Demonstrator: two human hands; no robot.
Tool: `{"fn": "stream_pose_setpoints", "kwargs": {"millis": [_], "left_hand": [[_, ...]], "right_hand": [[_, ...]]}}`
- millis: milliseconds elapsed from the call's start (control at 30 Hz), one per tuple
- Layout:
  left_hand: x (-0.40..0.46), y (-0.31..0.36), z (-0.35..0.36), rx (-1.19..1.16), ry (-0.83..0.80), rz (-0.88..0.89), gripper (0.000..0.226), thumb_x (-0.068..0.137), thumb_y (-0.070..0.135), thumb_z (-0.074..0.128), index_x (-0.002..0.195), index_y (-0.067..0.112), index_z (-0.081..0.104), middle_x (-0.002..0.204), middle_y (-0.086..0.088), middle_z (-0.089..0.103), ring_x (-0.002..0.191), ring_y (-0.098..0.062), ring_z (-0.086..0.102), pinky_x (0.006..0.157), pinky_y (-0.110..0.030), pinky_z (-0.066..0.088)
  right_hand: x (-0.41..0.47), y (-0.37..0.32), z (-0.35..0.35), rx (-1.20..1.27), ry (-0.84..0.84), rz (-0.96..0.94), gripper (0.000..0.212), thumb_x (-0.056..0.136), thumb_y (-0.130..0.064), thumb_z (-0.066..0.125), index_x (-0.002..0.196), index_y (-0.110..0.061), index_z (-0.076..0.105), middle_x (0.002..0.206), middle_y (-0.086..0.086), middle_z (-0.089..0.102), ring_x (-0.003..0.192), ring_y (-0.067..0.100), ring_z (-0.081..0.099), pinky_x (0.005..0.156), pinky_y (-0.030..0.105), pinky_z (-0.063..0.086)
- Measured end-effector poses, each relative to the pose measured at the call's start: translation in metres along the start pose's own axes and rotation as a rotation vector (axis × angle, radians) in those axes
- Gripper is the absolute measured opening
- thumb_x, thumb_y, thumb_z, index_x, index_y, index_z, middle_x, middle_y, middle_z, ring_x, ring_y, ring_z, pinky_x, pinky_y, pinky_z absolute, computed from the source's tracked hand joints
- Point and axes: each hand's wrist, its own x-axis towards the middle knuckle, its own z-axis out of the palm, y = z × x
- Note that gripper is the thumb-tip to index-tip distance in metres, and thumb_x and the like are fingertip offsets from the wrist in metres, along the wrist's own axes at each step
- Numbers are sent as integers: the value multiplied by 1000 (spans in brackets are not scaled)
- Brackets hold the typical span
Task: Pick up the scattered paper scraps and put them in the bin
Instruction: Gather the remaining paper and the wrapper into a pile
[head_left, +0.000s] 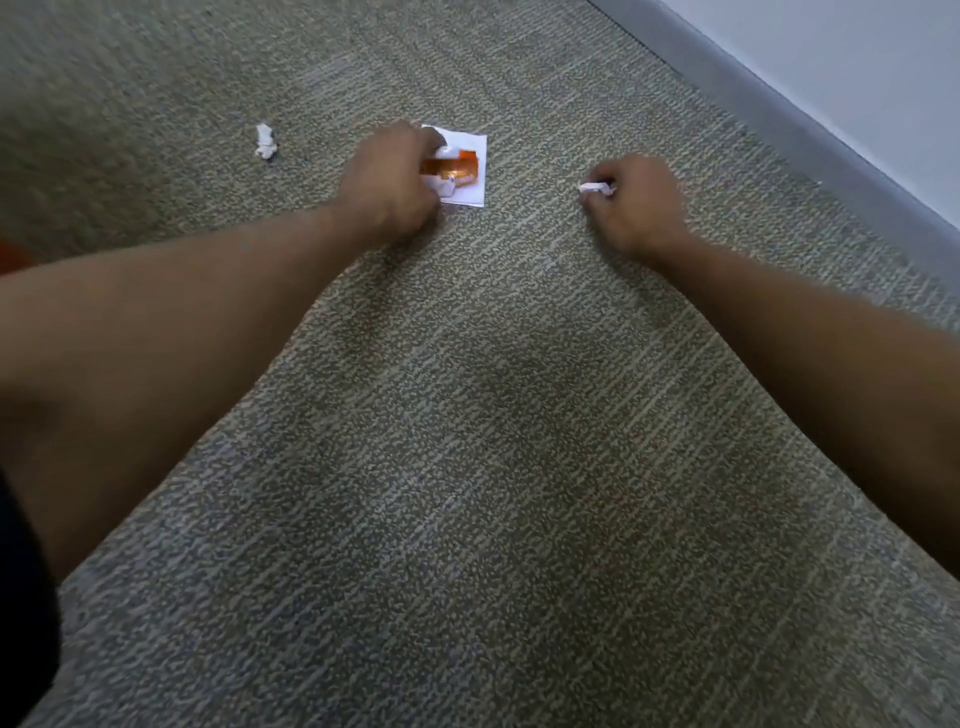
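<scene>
Both arms reach forward over a grey-green carpet (467, 415). My left hand (389, 182) is closed on a white paper scrap with an orange print (460, 166), which lies flat on the carpet and sticks out to the right of my fingers. My right hand (636, 202) is closed on a small white paper scrap (595, 188), which shows at my fingertips. A crumpled white scrap (265, 141) lies loose on the carpet to the left of my left hand. No bin is in view.
A grey skirting board (810, 130) and a white wall (857, 57) run diagonally along the upper right. Something orange-red (9, 254) shows at the left edge.
</scene>
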Motion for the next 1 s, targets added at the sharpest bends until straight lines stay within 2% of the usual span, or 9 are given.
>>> {"fn": "stream_pose_setpoints", "kwargs": {"millis": [100, 200, 267, 367, 500, 600, 700, 833, 1000], "left_hand": [[-7, -9, -9, 3, 125, 5, 23, 85, 26, 62, 100, 8, 67, 96, -18, 67, 93, -36, 61, 66, -32, 36], [-14, -27, -21, -121, 176, -115, 26, 80, 34, 62, 78, 8, 63, 69, -13, 53, 68, -31, 53, 56, -31, 26], [-13, -42, -29, -287, 273, -288, 32, 78, 39, 66, 80, 7, 67, 69, -8, 52, 64, -19, 46, 55, -31, 27], [-10, -67, -41, -512, 394, -531, 33, 72, 41, 75, 88, 12, 74, 77, -1, 61, 68, -11, 50, 55, -26, 35], [-8, -88, -50, -629, 391, -655, 50, 61, 39, 85, 103, 14, 73, 96, 0, 68, 81, -10, 60, 62, -21, 46], [-8, -99, -49, -572, 308, -654, 44, 62, 36, 90, 93, 14, 68, 95, 1, 61, 85, -10, 57, 63, -24, 44], [-9, -103, -45, -529, 252, -567, 35, 67, 34, 88, 88, 10, 72, 89, 0, 62, 82, -8, 56, 66, -26, 42], [-13, -104, -47, -447, 216, -513, 35, 71, 34, 85, 88, 6, 75, 79, -4, 61, 73, -12, 52, 59, -26, 37], [-20, -98, -50, -424, 210, -497, 27, 71, 30, 85, 83, 7, 75, 77, -5, 62, 71, -13, 52, 56, -26, 36]], "right_hand": [[4, -23, 10, 288, 2, 28, 22, 86, -26, 65, 94, -8, 75, 89, 11, 74, 80, 20, 67, 73, 31, 50], [13, -57, 19, 500, -98, 90, 17, 86, -22, 72, 100, -13, 75, 88, 5, 71, 78, 11, 62, 68, 22, 49], [23, -75, 28, 586, -194, 131, 20, 86, -22, 73, 102, -11, 74, 95, 9, 72, 82, 16, 64, 69, 25, 51], [36, -96, 38, 600, -224, 138, 25, 83, -24, 76, 103, -10, 75, 100, 9, 70, 95, 19, 64, 82, 27, 49], [45, -114, 45, 458, -216, 158, 24, 82, -26, 77, 104, -15, 76, 99, 1, 63, 97, 14, 58, 86, 21, 45], [47, -124, 48, 344, -162, 183, 22, 79, -28, 79, 99, -19, 78, 107, 2, 72, 105, 16, 64, 92, 26, 49], [46, -134, 52, 337, -166, 203, 23, 76, -22, 81, 99, -17, 78, 108, 5, 74, 105, 17, 65, 93, 29, 51], [45, -144, 55, 305, -140, 205, 27, 73, -21, 83, 99, -18, 78, 110, 4, 73, 104, 16, 66, 89, 23, 50], [50, -151, 54, 252, -231, 178, 31, 73, -26, 85, 102, -19, 78, 113, 2, 72, 107, 18, 64, 92, 30, 52]]}}
